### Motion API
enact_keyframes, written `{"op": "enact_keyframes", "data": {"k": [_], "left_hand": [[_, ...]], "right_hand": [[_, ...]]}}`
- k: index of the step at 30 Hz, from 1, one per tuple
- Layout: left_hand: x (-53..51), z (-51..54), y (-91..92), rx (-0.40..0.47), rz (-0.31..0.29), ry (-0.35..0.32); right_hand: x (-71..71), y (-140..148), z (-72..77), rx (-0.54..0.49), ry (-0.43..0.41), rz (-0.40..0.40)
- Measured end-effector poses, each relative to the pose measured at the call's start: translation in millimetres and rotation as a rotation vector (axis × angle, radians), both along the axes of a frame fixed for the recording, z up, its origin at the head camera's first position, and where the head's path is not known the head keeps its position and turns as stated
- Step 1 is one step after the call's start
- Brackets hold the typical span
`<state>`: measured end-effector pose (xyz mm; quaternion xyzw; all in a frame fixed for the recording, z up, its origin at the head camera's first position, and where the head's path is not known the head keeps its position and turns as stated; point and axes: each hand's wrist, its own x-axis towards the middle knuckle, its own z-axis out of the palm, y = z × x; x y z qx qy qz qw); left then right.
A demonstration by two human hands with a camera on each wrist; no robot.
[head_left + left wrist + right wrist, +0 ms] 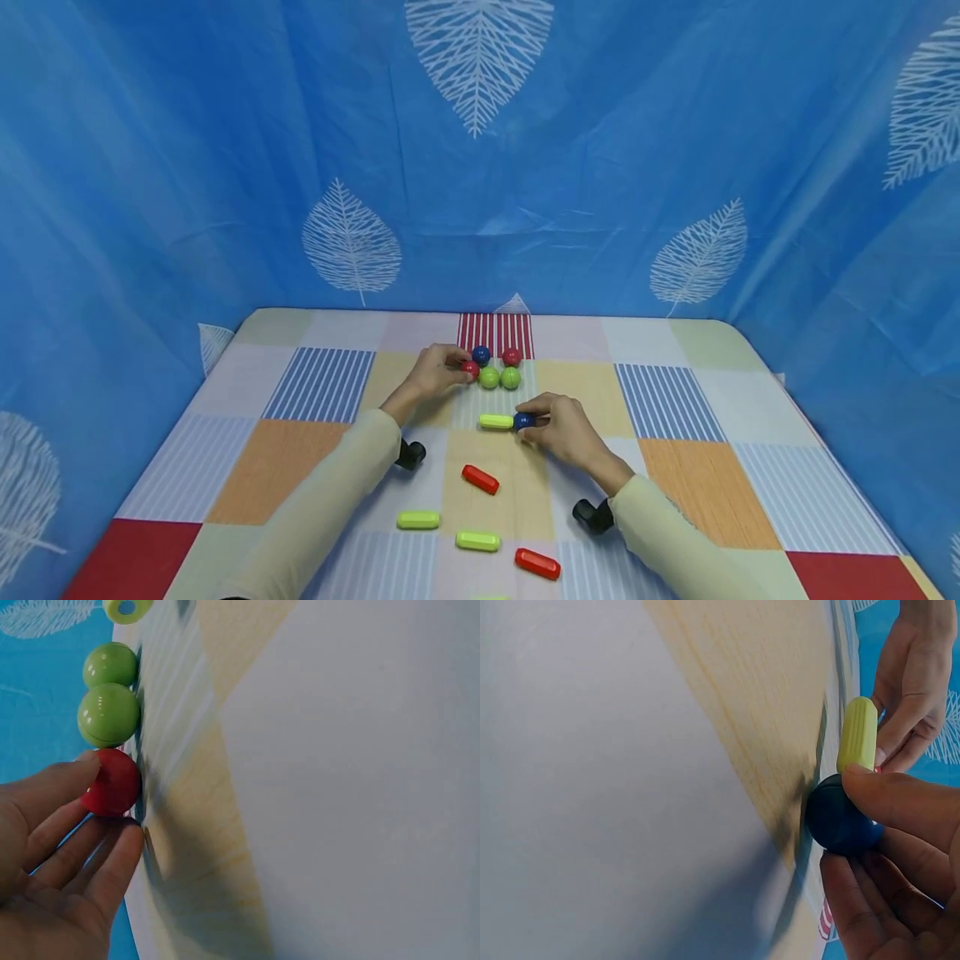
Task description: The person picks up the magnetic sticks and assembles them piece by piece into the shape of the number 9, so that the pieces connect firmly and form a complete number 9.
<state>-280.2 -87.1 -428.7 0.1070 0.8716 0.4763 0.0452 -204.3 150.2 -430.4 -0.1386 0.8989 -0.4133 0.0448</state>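
At the far middle of the table, the left hand (pixel 435 372) pinches a red ball (pixel 470 370) between thumb and fingers; in the left wrist view the red ball (pixel 112 782) touches a green ball (pixel 109 715). The right hand (pixel 564 429) holds a dark blue ball (pixel 523 422) by thumb and fingertips, nearer the front. A yellow-green stick (pixel 497 422) meets that ball's left side; the right wrist view shows the stick (pixel 858 733) end against the blue ball (pixel 840 816). Beside the left hand's ball are two green balls (pixel 499 378), another blue ball (pixel 481 356) and another red ball (pixel 512 357).
Nearer the front lie two red sticks (pixel 480 479) and several yellow-green sticks (pixel 417 520), one cut off by the bottom edge of the head view. A patchwork cloth (pixel 300 467) covers the table. Blue curtains (pixel 570 167) hang behind and at both sides.
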Motion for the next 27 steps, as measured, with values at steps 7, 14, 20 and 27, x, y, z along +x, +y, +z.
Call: {"op": "enact_keyframes", "data": {"k": [7,14,20,27], "left_hand": [[3.1,0.1,-0.2,-0.016,-0.001,0.043],[11.1,1.5,-7.9,-0.078,-0.003,0.05],[20.5,-2.5,-20.8,-0.09,-0.013,0.066],[30.5,0.1,-30.3,-0.084,-0.024,0.061]], "right_hand": [[-0.1,-1.3,0.3,0.0,-0.004,-0.007],[-0.4,-0.9,0.7,0.003,-0.014,-0.009],[0.3,-0.3,0.8,-0.006,-0.02,-0.014],[0.6,-0.8,0.6,-0.027,-0.028,-0.013]]}}
